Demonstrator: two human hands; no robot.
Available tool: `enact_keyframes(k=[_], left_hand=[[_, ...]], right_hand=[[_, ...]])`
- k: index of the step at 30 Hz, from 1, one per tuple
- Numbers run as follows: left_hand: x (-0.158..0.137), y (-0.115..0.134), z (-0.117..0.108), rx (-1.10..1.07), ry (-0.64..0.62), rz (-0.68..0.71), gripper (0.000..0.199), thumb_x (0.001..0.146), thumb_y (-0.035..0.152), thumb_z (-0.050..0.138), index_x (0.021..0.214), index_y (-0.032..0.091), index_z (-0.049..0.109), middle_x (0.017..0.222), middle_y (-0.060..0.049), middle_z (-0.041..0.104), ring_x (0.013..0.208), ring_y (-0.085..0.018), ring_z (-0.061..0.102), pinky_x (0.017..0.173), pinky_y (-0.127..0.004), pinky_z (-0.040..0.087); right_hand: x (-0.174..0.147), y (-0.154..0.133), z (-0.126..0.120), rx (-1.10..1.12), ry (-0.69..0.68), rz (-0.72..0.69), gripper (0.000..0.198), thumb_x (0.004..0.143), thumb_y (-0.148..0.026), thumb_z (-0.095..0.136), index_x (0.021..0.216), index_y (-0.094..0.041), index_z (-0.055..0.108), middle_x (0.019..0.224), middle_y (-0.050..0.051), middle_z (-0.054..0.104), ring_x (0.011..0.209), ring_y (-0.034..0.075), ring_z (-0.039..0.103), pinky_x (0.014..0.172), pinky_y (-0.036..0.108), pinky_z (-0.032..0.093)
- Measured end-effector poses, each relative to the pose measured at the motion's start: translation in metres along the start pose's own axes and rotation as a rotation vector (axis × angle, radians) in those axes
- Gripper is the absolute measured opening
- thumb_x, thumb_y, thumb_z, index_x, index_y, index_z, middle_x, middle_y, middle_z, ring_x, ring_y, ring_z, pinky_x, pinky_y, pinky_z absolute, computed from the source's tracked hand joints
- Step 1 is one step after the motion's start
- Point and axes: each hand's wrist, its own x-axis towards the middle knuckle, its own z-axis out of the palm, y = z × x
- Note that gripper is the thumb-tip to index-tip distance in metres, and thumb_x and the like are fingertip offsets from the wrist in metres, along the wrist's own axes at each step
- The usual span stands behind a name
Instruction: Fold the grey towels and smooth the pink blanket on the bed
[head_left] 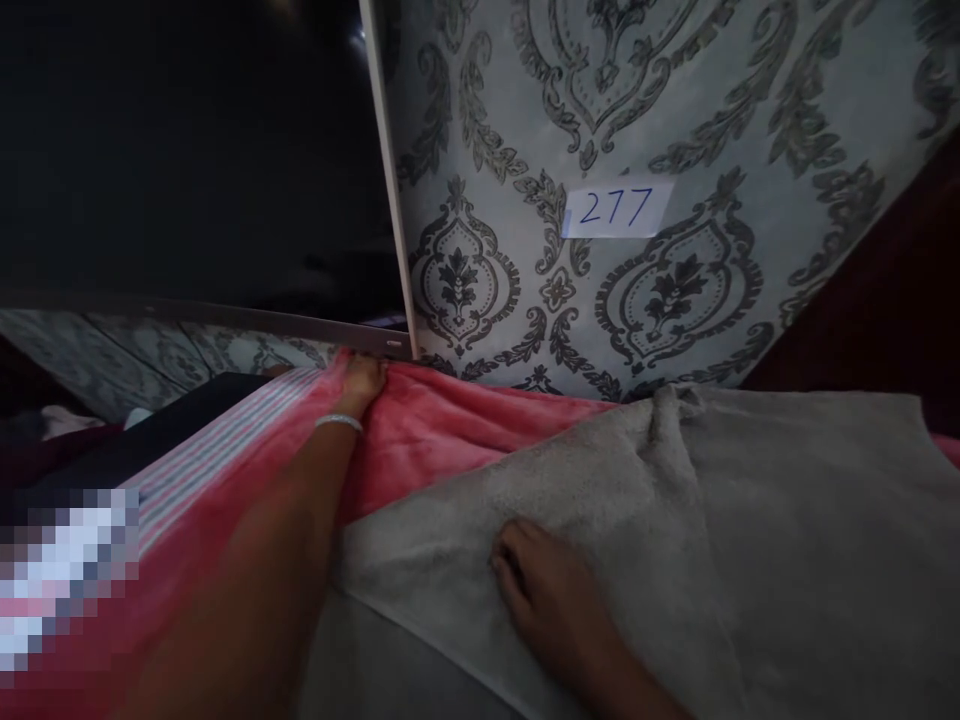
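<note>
My left hand (365, 380) reaches to the far edge of a pink plush blanket (427, 430), below the corner of the black screen. Its fingers are closed over the blanket's edge, and a light-coloured bracelet (339, 421) circles the wrist. A grey fleece blanket (630, 510) overlaps the pink one on the right. Over its near part is my right hand (547, 590), fingers curled in towards the thumb, with no fold of cloth visible between them. I cannot tell whether it presses on the fleece.
A large black screen (187, 160) with a light frame stands at the upper left. Behind is patterned wallpaper (487, 330) bearing a paper label (619, 207) marked 277. Grey and white stripes (225, 440) run along the pink blanket's left side. Dark red wood (862, 290) borders the right.
</note>
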Motion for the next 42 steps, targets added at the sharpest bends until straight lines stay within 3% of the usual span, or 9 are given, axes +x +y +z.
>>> enact_keyframes(k=[5, 10, 17, 20, 23, 26, 33, 37, 42], left_hand=[[-0.011, -0.002, 0.02, 0.061, 0.076, -0.146, 0.063, 0.095, 0.041, 0.041, 0.146, 0.004, 0.045, 0.161, -0.03, 0.03, 0.139, -0.045, 0.042, 0.108, -0.059, 0.038], [-0.018, -0.016, 0.007, 0.061, -0.014, -0.116, 0.061, 0.094, 0.041, 0.043, 0.147, 0.012, 0.048, 0.156, -0.023, 0.042, 0.135, -0.04, 0.049, 0.107, -0.053, 0.04], [-0.027, -0.057, -0.009, 0.147, -0.227, -0.165, 0.065, 0.097, 0.05, 0.031, 0.149, 0.015, 0.047, 0.158, -0.024, 0.041, 0.142, -0.043, 0.04, 0.11, -0.068, 0.031], [-0.026, -0.049, -0.01, 0.163, -0.095, -0.225, 0.062, 0.096, 0.049, 0.033, 0.139, 0.011, 0.059, 0.15, -0.028, 0.049, 0.137, -0.047, 0.044, 0.106, -0.065, 0.036], [-0.027, -0.028, -0.001, 0.156, 0.033, 0.039, 0.058, 0.095, 0.044, 0.036, 0.133, 0.012, 0.065, 0.145, -0.023, 0.056, 0.138, -0.043, 0.044, 0.11, -0.057, 0.036], [-0.027, -0.015, 0.013, 0.138, -0.121, 0.272, 0.061, 0.094, 0.051, 0.038, 0.145, 0.022, 0.057, 0.152, -0.013, 0.054, 0.143, -0.037, 0.041, 0.117, -0.055, 0.03], [-0.019, -0.022, 0.011, 0.116, -0.382, 0.08, 0.078, 0.094, 0.065, 0.032, 0.157, 0.021, 0.038, 0.165, -0.016, 0.031, 0.154, -0.041, 0.023, 0.12, -0.066, 0.017], [-0.06, -0.043, -0.012, 0.069, -0.406, 0.173, 0.077, 0.096, 0.066, 0.031, 0.158, 0.022, 0.037, 0.164, -0.014, 0.035, 0.154, -0.03, 0.027, 0.124, -0.05, 0.021], [-0.149, -0.1, -0.046, 0.12, -0.412, 0.167, 0.064, 0.1, 0.055, 0.03, 0.158, 0.028, 0.036, 0.165, -0.012, 0.034, 0.156, -0.03, 0.022, 0.123, -0.059, 0.017]], right_hand=[[-0.001, 0.003, 0.003, 0.016, 0.018, -0.011, 0.014, 0.096, -0.018, 0.048, 0.084, -0.023, 0.055, 0.086, 0.003, 0.064, 0.077, 0.018, 0.06, 0.069, 0.03, 0.04], [-0.002, 0.004, 0.003, 0.026, 0.027, -0.021, 0.015, 0.096, -0.018, 0.047, 0.084, -0.023, 0.054, 0.084, 0.002, 0.063, 0.074, 0.018, 0.059, 0.067, 0.03, 0.038], [0.002, -0.001, -0.003, 0.0, -0.012, -0.011, 0.013, 0.094, -0.015, 0.049, 0.084, -0.022, 0.054, 0.087, 0.003, 0.063, 0.078, 0.018, 0.06, 0.07, 0.03, 0.038], [0.003, -0.002, -0.004, 0.008, -0.007, -0.009, 0.013, 0.094, -0.014, 0.05, 0.084, -0.022, 0.055, 0.087, 0.002, 0.064, 0.08, 0.018, 0.06, 0.071, 0.03, 0.038], [0.003, -0.001, -0.003, 0.014, -0.005, -0.005, 0.013, 0.092, -0.012, 0.05, 0.084, -0.022, 0.056, 0.088, 0.002, 0.064, 0.079, 0.017, 0.059, 0.071, 0.03, 0.038], [0.003, -0.001, -0.003, 0.012, -0.001, -0.015, 0.013, 0.092, -0.013, 0.05, 0.084, -0.022, 0.056, 0.088, 0.002, 0.064, 0.079, 0.017, 0.058, 0.071, 0.03, 0.037], [0.003, -0.002, -0.006, 0.007, -0.018, -0.008, 0.013, 0.092, -0.013, 0.051, 0.084, -0.021, 0.057, 0.088, 0.002, 0.064, 0.08, 0.017, 0.059, 0.072, 0.029, 0.037], [0.001, 0.002, -0.004, -0.024, 0.005, -0.026, 0.013, 0.094, -0.018, 0.049, 0.084, -0.022, 0.057, 0.088, 0.002, 0.065, 0.08, 0.018, 0.06, 0.073, 0.03, 0.037], [0.002, 0.007, 0.0, -0.039, 0.028, -0.062, 0.015, 0.093, -0.02, 0.047, 0.082, -0.022, 0.057, 0.085, 0.003, 0.066, 0.077, 0.018, 0.061, 0.071, 0.029, 0.038]])
